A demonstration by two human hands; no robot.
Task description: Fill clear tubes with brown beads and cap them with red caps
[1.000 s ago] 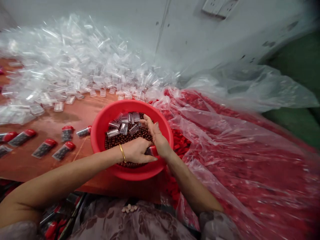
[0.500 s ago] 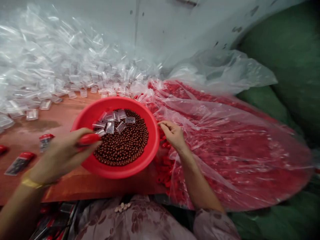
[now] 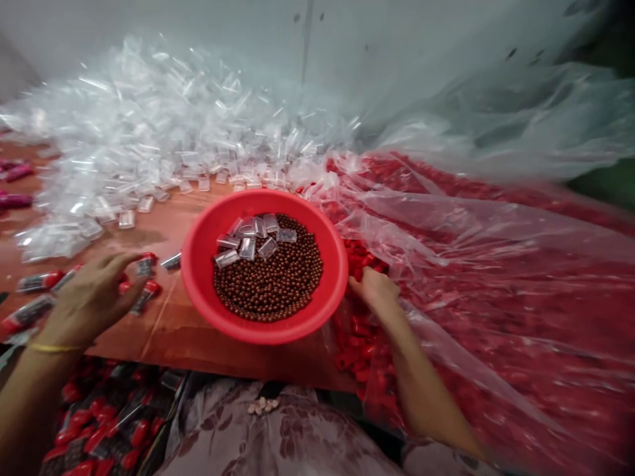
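My left hand [image 3: 92,297] is over the left of the table with thumb and fingers apart. Around its fingertips lie small clear containers with red caps and dark contents, such as one container [image 3: 145,266] beyond the index finger. My right hand [image 3: 376,289] reaches down at the loose red caps [image 3: 364,330], just right of the basin; its fingertips are mostly hidden. Between my hands stands a red basin [image 3: 198,297] holding small brown balls [image 3: 268,291]. Several clear empty-looking cases [image 3: 248,248] lie on the balls.
A big heap of clear plastic cases [image 3: 163,125] covers the back left. On the right spreads a clear plastic bag [image 3: 496,277] full of red pieces. Below the table edge, a container holds many red-capped items [image 3: 104,423]. Pink items [image 3: 17,173] lie far left.
My left hand has moved left from the basin and opened, letting go of the red-capped item it held. My right hand has moved from the basin's rim down to the red caps. The view has shifted left.
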